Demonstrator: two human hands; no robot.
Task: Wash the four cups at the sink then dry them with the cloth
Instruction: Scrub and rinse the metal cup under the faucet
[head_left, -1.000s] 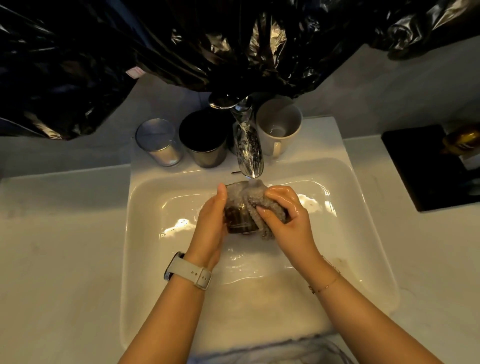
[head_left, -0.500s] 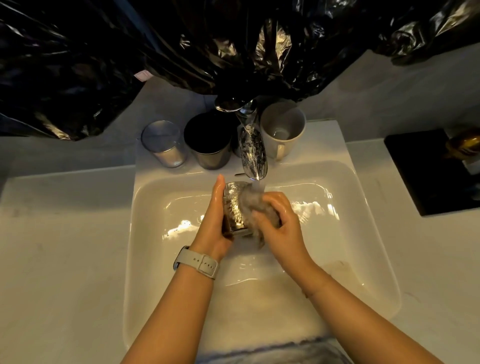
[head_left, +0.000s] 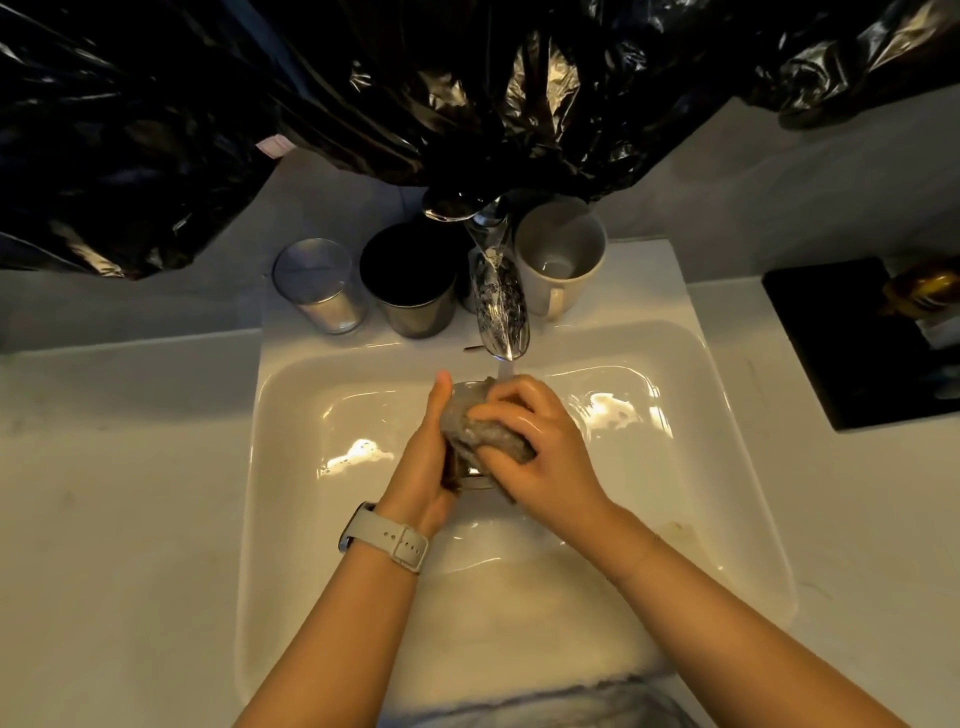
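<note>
While water runs from the tap (head_left: 501, 306) into the sink (head_left: 291, 519), I judge I'm only on one of four cups, with drying not begun. Three wait on the back ledge: a dark cup (head_left: 410, 283) beside a clear glass (head_left: 319, 286) left of the tap, and a white mug (head_left: 561, 257) right of it. Over the basin my left hand (head_left: 423, 467) grips the cup being washed (head_left: 467, 395), fingers curled behind it, while my right hand (head_left: 540, 447) presses the grey cloth (head_left: 488, 436) round its side
</note>
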